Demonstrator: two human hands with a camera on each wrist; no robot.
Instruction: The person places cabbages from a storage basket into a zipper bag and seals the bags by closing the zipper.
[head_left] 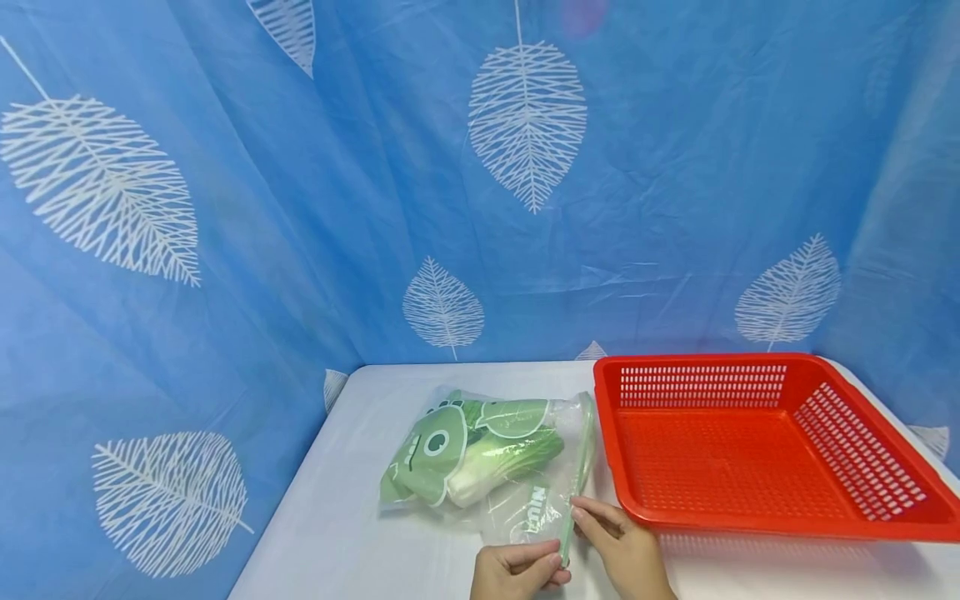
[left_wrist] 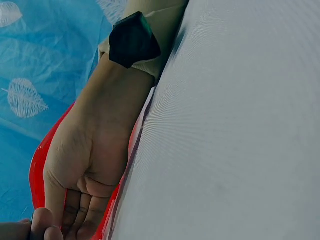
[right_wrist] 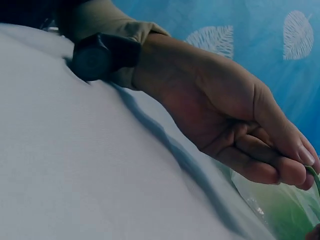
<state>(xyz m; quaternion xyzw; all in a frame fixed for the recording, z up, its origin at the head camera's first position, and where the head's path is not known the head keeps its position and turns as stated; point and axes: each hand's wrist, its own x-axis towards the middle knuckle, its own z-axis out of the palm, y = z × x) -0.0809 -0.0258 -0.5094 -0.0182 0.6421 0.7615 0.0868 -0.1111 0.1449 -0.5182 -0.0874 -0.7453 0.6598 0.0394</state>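
A clear zip bag (head_left: 517, 508) with a green cartoon print lies on the white table, its green-edged mouth strip (head_left: 587, 442) facing right. Inside is a leafy green vegetable (head_left: 495, 462) with a pale stem, like a Chinese cabbage. My left hand (head_left: 520, 571) pinches the near end of the strip between thumb and fingers; the right wrist view shows this left hand (right_wrist: 225, 110) with the green edge at its fingertips. A little farther along, my right hand (head_left: 626, 550) pinches the same strip. In the left wrist view, the right hand (left_wrist: 95, 145) shows its palm side.
A red plastic basket (head_left: 622, 492) with slotted walls stands on the table (head_left: 337, 517) right of the bag, close beside my right hand. A blue curtain (head_left: 360, 208) with white leaf prints hangs behind and to the left.
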